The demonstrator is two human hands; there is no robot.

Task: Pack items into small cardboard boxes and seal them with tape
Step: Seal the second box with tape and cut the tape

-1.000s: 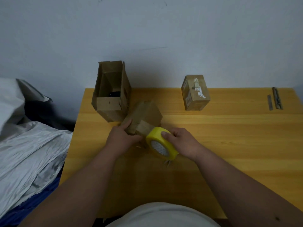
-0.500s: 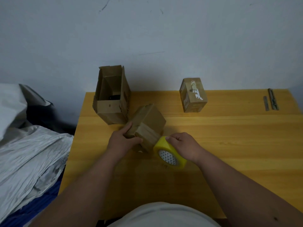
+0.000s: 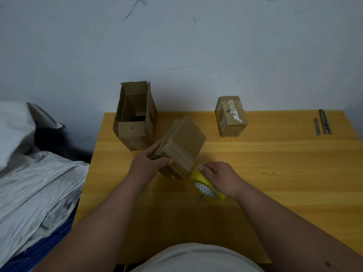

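A small cardboard box [image 3: 181, 145] is sitting tilted on the table [image 3: 275, 173], near the left-middle of the top, one corner pointing away toward the wall [image 3: 176, 46]. A band of clear tape is lying across its near face. The left hand [image 3: 146, 163] is gripping the box at its near-left corner, fingers curling over the upper edge and thumb lying along the front. The right hand [image 3: 221, 178] is wrapping around a yellow tape roll [image 3: 207, 188], which is standing on edge just beside the box's near-right corner, its white patterned core facing the camera; the thumb is pressing on the roll's upper rim where the tape is meeting the box.

Just behind the taped box, an open cardboard box [image 3: 135, 116] is standing upright with its flaps up, a dark item showing at its bottom. Further right, well apart, a closed box [image 3: 230, 116] with torn white label scraps on top is sitting near the table's far edge. At the far-right corner, two thin metal strips [image 3: 322, 124] are lying side by side. Left of the table, crumpled grey plastic sheeting [image 3: 33, 177] is piling over something blue. A white shirt [image 3: 196, 260] is filling the bottom edge.
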